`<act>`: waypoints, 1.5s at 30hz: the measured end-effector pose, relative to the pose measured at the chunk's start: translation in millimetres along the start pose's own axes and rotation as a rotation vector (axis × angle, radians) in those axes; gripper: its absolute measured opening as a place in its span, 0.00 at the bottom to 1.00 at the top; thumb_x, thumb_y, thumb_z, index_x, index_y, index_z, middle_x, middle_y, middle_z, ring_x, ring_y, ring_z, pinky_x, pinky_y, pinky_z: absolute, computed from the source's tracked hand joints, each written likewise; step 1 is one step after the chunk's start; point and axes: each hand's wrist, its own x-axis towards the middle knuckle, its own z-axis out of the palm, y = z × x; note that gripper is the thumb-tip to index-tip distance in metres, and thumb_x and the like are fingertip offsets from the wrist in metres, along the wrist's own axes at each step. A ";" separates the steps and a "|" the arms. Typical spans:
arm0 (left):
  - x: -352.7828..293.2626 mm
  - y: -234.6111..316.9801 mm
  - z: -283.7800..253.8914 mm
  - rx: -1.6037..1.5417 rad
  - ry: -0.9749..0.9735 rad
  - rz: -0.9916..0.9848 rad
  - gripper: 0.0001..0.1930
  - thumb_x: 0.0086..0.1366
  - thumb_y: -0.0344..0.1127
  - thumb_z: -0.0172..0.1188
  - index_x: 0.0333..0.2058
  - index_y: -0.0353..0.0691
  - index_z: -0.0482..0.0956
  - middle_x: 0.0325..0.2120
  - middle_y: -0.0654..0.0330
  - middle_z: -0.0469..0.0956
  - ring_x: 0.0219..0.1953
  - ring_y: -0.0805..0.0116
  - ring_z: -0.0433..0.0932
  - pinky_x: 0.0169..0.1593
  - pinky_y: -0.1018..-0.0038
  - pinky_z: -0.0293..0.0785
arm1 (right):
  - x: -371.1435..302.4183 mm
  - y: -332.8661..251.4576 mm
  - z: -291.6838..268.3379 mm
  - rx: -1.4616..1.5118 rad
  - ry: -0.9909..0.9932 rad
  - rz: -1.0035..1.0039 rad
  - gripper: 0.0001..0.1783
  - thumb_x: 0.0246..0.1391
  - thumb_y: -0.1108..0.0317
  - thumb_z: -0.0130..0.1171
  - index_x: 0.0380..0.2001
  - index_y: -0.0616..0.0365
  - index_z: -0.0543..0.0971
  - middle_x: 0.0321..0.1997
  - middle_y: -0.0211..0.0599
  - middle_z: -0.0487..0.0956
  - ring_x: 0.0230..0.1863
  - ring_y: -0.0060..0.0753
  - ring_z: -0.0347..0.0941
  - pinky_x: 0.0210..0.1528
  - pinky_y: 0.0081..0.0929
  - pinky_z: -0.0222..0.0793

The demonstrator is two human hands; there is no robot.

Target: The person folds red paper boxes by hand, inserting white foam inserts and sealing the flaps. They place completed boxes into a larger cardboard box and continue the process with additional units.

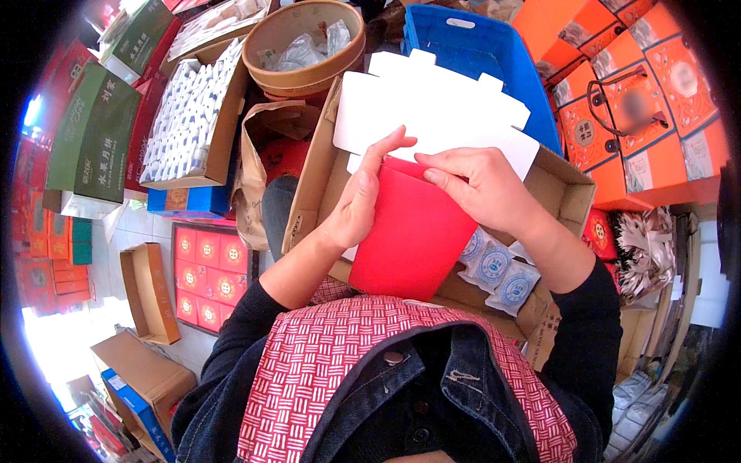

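A red folded card piece (413,231), perhaps a flattened box, stands tilted in front of my apron. My left hand (363,189) lies along its left edge, holding it there, with the fingers reaching past its top. At the top edge, the thumb and fingers of my right hand (475,185) pinch the card. Behind both hands, a white die-cut card sheet (432,108) with tabs rests across an open brown carton (312,201). Several small wrapped packs with round blue prints (494,265) lie in the carton, below my right wrist.
A blue plastic crate (478,38) and a round tan tub (302,73) stand at the back. To the left are a carton of white-and-blue packets (193,116) and a tray of red boxes (208,270). Orange gift boxes (633,116) are stacked at right.
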 end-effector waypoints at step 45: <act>31.5 -13.3 -16.3 -0.306 0.172 -0.623 0.06 0.67 0.35 0.53 0.37 0.40 0.72 0.31 0.64 0.75 0.32 0.77 0.75 0.35 0.80 0.74 | -35.6 51.1 -4.9 -0.729 0.163 -0.530 0.26 0.49 0.75 0.57 0.54 0.50 0.70 0.57 0.34 0.72 0.64 0.41 0.61 0.67 0.43 0.54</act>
